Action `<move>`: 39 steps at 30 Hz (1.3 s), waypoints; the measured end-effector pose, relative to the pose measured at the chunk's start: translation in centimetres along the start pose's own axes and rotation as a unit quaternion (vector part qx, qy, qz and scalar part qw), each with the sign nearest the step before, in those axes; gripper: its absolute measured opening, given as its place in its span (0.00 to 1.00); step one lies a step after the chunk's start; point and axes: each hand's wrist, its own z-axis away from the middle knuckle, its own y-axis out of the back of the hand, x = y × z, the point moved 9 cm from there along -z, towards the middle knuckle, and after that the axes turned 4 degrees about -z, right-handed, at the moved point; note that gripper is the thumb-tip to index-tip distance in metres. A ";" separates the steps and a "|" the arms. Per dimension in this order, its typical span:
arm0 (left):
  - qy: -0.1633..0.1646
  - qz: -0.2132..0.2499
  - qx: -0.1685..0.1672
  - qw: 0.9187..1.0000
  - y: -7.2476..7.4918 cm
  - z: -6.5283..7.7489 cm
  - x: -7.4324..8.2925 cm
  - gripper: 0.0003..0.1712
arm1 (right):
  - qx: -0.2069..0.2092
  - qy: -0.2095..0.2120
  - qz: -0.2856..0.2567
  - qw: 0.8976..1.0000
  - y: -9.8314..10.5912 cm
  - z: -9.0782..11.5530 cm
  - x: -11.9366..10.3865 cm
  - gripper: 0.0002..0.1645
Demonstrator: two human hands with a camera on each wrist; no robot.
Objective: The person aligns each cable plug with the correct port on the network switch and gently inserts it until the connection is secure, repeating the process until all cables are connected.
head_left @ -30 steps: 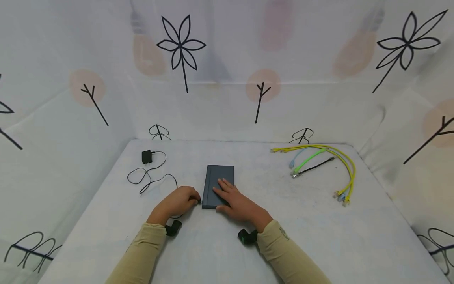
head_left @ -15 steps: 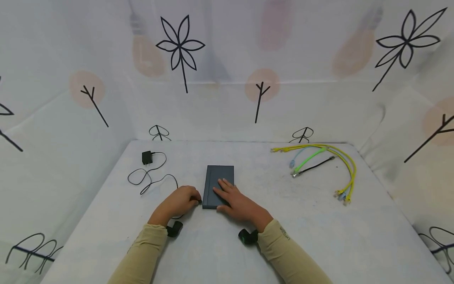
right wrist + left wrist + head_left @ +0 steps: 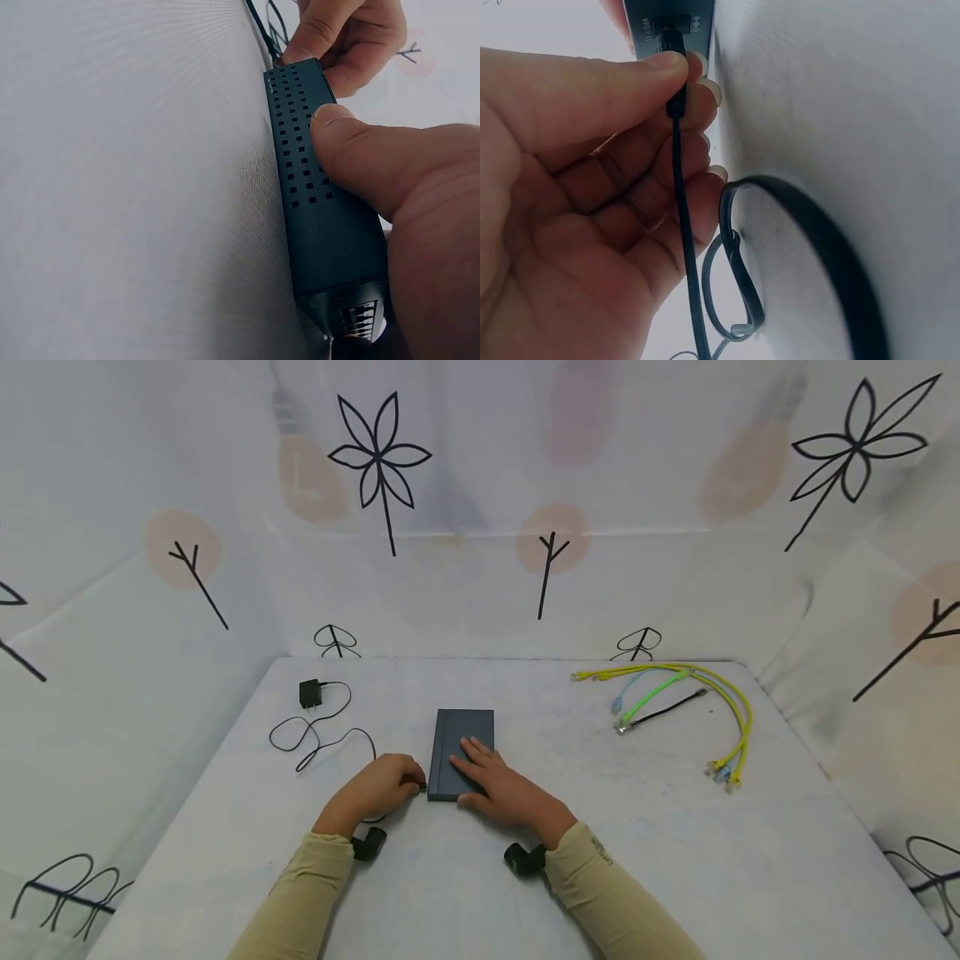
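Note:
A dark grey-blue network switch [image 3: 452, 727] lies flat at the middle of the table. My left hand [image 3: 375, 789] pinches the black power plug [image 3: 676, 103] between thumb and fingers, right at the power jack [image 3: 672, 24] in the switch's left end. How deep the plug sits cannot be told. Its thin cord [image 3: 686, 240] runs back past the palm. My right hand [image 3: 506, 789] rests on top of the switch with fingers spread, and its thumb [image 3: 352, 146] touches the vented near side. Ports [image 3: 361, 321] show at the right end.
The cord leads in loops to a black power adapter [image 3: 310, 693] at the back left. At the back right lie yellow network cables [image 3: 738, 714], a green cable [image 3: 654, 696], a black cable [image 3: 667, 708] and light-blue cable pieces. Patterned cloth walls [image 3: 465, 593] stand around the table.

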 end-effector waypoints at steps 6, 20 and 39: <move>0.000 0.003 -0.004 1.000 -0.2 0.0 -0.1 0.08 | 0.001 0.004 -0.004 1.000 -0.1 0.0 0.1 0.41; 0.030 0.027 -0.025 0.999 -0.7 -0.2 -0.3 0.11 | 0.006 0.006 -0.013 1.000 0.1 0.3 -0.1 0.40; 0.026 0.017 -0.003 1.000 -0.6 -0.2 -0.6 0.07 | -0.001 0.011 -0.003 1.000 -0.1 0.1 -0.2 0.40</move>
